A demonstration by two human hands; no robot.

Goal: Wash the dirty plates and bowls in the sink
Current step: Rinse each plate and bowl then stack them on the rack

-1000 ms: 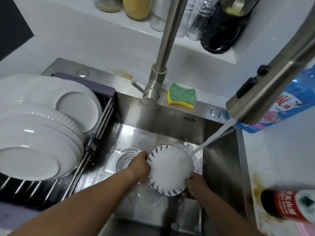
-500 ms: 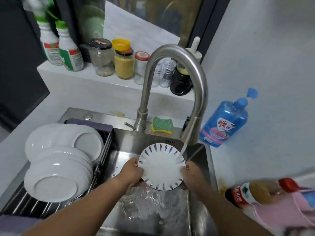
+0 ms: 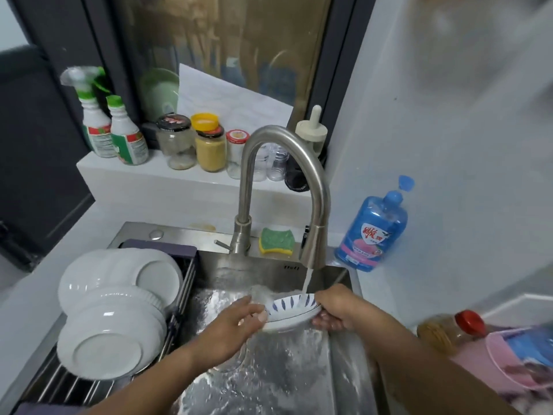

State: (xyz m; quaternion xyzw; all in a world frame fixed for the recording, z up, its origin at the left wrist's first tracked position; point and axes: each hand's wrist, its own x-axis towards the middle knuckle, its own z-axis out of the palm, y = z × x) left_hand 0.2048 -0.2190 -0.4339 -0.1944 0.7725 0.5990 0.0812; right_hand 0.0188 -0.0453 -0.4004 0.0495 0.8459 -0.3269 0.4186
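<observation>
A small white plate with blue dashes round its rim (image 3: 291, 313) is held over the steel sink (image 3: 269, 378), tipped nearly flat with its far edge under the water stream. My left hand (image 3: 239, 320) grips its left edge. My right hand (image 3: 336, 310) grips its right edge, fingers curled underneath. Water runs from the curved steel faucet (image 3: 311, 205) onto the plate and spills down into the basin.
Several white plates and bowls (image 3: 116, 313) rest upside down on the rack over the sink's left side. A green-yellow sponge (image 3: 276, 241) lies behind the faucet. A blue soap bottle (image 3: 374, 232) stands right; jars (image 3: 209, 145) line the sill. A red-capped bottle (image 3: 449, 330) lies by pink cloth.
The plate went from facing me upright to lying nearly flat, and rose closer to the spout. My view lifted, showing the window sill and wall. Both hands kept their grip.
</observation>
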